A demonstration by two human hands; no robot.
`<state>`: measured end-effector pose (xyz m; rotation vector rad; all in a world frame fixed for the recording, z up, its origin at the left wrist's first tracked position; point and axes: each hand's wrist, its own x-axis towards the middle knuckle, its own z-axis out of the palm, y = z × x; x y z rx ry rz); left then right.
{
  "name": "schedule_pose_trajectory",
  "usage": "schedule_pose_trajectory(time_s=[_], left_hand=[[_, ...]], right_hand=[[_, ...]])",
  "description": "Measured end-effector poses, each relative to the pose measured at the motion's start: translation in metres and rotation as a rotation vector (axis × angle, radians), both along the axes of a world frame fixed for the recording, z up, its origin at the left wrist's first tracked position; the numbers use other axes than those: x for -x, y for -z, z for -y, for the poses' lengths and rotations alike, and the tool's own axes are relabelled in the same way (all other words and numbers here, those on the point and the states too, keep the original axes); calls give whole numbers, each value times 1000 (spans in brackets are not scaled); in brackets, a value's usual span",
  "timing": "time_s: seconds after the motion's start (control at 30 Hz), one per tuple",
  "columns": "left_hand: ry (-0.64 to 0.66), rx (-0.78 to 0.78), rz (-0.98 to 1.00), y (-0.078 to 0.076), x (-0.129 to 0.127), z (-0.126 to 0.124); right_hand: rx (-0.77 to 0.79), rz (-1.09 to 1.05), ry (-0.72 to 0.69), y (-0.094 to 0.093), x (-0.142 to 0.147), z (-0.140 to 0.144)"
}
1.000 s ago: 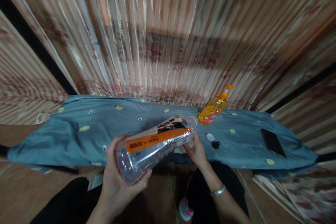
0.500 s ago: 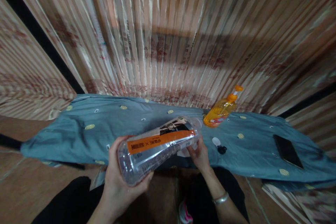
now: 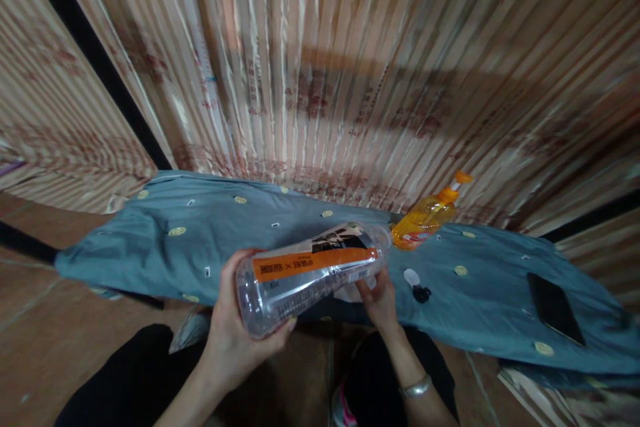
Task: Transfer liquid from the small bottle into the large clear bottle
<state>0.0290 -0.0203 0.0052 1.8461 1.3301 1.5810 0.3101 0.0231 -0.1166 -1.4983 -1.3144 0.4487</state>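
Note:
A clear plastic drink bottle [image 3: 315, 277] with an orange, black and silver label lies tilted in front of me, its neck toward the upper right. My left hand [image 3: 245, 320] is wrapped around its base end, thumb underneath. Near the neck, my right hand [image 3: 381, 300] is closed against the bottle's lower side, its fingertips partly hidden behind it. A white piece like paper [image 3: 347, 292] shows just left of the right fingers; whether they touch it I cannot tell. Past the bottle's mouth stands a pump bottle of orange liquid [image 3: 425, 219].
A blue-grey cloth with yellow motifs [image 3: 150, 240] covers the low surface. On it lie a white disc [image 3: 412, 277], a small black item [image 3: 421, 293] and a dark phone-like slab [image 3: 556, 309]. Behind hangs a striped curtain [image 3: 310, 80], with dark poles at both sides.
The view has shifted slightly, so the surroundings sit a little differently in frame. Both hands keep their hold on the bottle, which looks slightly more level.

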Motion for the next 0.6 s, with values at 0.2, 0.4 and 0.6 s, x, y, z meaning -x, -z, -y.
schedule_pose_trajectory(time_s=[0.2,0.4,0.6], left_hand=[[-75,44,17,4,-5,5],[-23,90,-78,0,7,4],[-40,50,-62,7,8,3]], right_hand=[[1,22,21,3,-1,0],[-19,23,18,4,1,-1],[-21,9,16,5,2,0]])
